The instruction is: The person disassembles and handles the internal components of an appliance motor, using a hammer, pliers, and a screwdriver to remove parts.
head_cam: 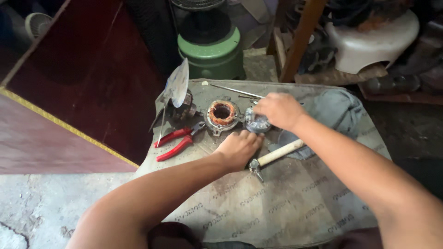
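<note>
Copper windings ring the round motor part [222,114] that lies on the worktop [295,203], a board covered with worn printed sheeting. In the head view, just to the right of that part sits a small round metal cap [256,123], and both hands are at it. The right hand [278,109] covers its top from above, fingers curled down onto it, so the grip is clamped on the cap. The left hand [240,148] lies flat just below, fingertips touching the cap's lower edge, fingers loosely apart and holding nothing. A wooden-handled hammer [276,155] lies beside the left hand, under the right forearm. Red-handled pliers [177,139] lie to the left, near a dark motor piece with a pale blade [178,85]. A thin metal rod [236,90] lies behind, and a grey cloth [334,112] is bunched at the right.
</note>
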